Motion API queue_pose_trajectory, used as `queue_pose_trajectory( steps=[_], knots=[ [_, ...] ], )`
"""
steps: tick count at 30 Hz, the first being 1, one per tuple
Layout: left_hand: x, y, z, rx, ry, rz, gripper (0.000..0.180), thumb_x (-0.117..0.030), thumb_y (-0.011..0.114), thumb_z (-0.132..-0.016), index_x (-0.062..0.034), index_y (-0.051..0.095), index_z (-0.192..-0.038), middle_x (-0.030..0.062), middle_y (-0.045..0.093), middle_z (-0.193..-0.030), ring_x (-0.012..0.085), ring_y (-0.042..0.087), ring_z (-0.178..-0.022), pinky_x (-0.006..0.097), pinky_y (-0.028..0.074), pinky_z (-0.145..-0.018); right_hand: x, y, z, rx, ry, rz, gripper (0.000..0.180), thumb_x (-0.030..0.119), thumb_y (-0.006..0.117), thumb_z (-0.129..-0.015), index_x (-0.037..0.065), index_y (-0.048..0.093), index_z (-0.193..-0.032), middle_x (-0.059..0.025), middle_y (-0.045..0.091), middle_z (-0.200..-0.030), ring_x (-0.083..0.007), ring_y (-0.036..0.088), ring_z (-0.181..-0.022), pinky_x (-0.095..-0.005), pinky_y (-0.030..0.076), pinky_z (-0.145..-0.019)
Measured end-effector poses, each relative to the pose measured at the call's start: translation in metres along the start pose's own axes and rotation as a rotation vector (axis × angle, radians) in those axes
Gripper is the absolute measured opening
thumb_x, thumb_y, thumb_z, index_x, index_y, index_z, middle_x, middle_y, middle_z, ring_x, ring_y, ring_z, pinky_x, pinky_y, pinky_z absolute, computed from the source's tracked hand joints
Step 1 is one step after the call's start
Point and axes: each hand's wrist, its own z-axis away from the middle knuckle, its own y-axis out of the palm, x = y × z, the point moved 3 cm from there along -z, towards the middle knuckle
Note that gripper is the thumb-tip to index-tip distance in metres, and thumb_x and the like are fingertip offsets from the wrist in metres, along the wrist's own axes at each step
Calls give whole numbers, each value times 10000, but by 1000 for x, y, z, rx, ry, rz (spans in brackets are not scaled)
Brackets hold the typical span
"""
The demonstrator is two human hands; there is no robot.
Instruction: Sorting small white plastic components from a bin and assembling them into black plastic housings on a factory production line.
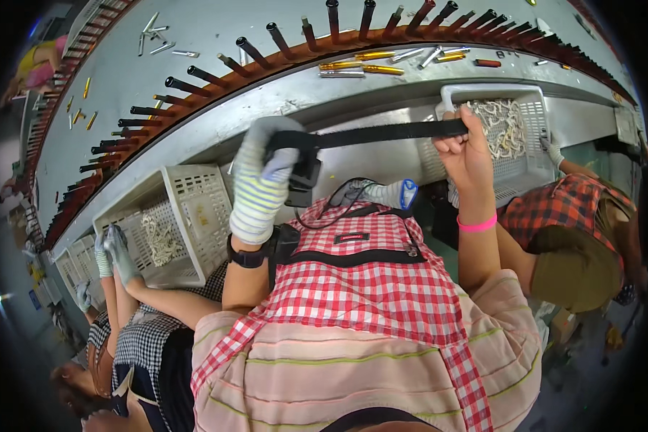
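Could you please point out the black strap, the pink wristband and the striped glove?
black strap (389, 133), head view, mid-length.
pink wristband (477, 225), head view, band's front.
striped glove (255, 194), head view, back of glove.

We see a black strap (381, 134), a striped white glove (261, 180), a pink wristband (477, 224), a red-checked apron (367, 281).

Two white plastic baskets (194, 194) (529, 115) show clearly, one at left and one at upper right. One black strap (381, 133) crosses the middle. One pink wristband (477, 224) is visible.
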Motion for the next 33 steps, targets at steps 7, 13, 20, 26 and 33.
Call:
queue_pose_trajectory(
  steps=[7,13,20,26,33],
  knots=[
    [3,35,-4,122,-242,266,192,-58,487,-849,-34,529,-1035,24,567,-900,77,534,-816,228,449,-743,-23,56,5,128,147,-56,269,317,447,-950,56,509,-935,-54,536,-837,-179,567,-880,-342,447,-827],
    [17,36,-5,78,-142,109,179,-95,528,-835,-19,525,-997,47,563,-879,107,534,-783,240,445,-716,-59,71,11,407,-49,629,513,60,720,-710,37,492,-1169,-80,554,-1107,-148,504,-1055,-290,393,-926],
    [19,36,-2,44,-103,-5,250,-164,565,-843,-2,528,-1031,107,580,-910,154,564,-848,289,456,-755,-57,74,16,280,-383,1082,349,14,684,-679,23,526,-990,-38,594,-904,-114,548,-883,-267,423,-829],
    [33,20,-9,-219,-232,825,247,-143,482,-909,-19,479,-1122,91,593,-905,213,611,-865,380,506,-836,-43,49,9,264,-210,282,237,-92,480,-819,4,434,-1031,-104,541,-926,-144,563,-847,-274,483,-773],
    [21,31,-7,-102,-287,545,319,-117,444,-917,-18,423,-1219,109,562,-1052,185,590,-957,285,492,-819,-50,80,12,478,-284,948,474,65,697,-738,18,478,-1156,-79,529,-1017,-122,538,-842,-257,414,-812]
  ],
)
